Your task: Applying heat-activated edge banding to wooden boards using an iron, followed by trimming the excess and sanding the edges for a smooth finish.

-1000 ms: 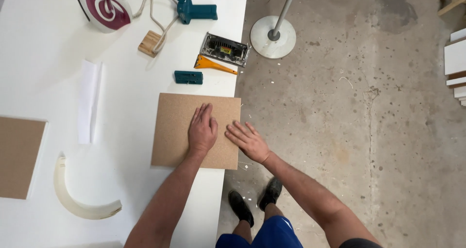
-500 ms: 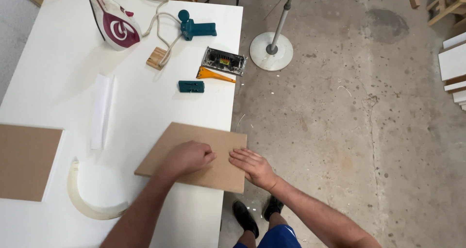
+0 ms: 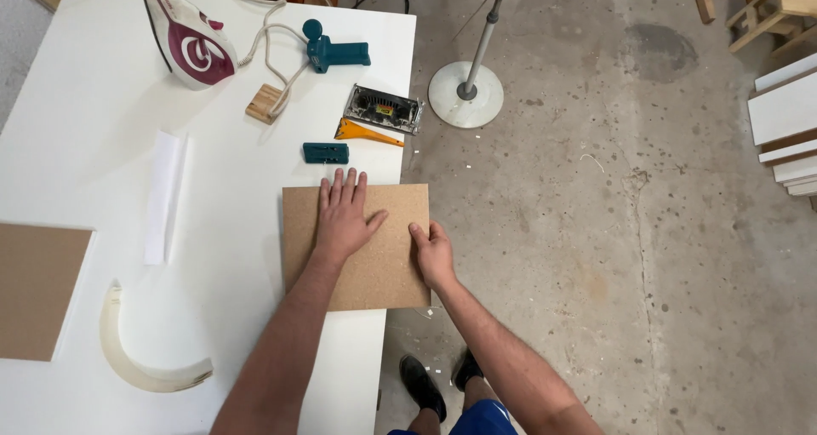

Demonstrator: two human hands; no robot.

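A brown chipboard panel point(image 3: 383, 273) lies flat at the right edge of the white table point(image 3: 102, 145), overhanging it a little. My left hand point(image 3: 343, 216) rests palm down on the panel's upper middle, fingers spread and pointing away from me. My right hand point(image 3: 432, 254) grips the panel's right edge, thumb on top and fingers curled under the overhang.
Beyond the panel lie a small teal block point(image 3: 325, 152), an orange scraper point(image 3: 366, 133), a black edge trimmer point(image 3: 383, 108), a teal tool point(image 3: 334, 54), a wooden block point(image 3: 264, 103) and a clothes iron point(image 3: 189, 42). A white strip point(image 3: 163, 197), curved edging point(image 3: 136, 363) and another board point(image 3: 38, 290) lie left. A stand base point(image 3: 466, 105) is on the floor.
The panel has been squared up from a skewed position. My left hand slid up it and flattened; my right hand moved from its top surface to its right edge.
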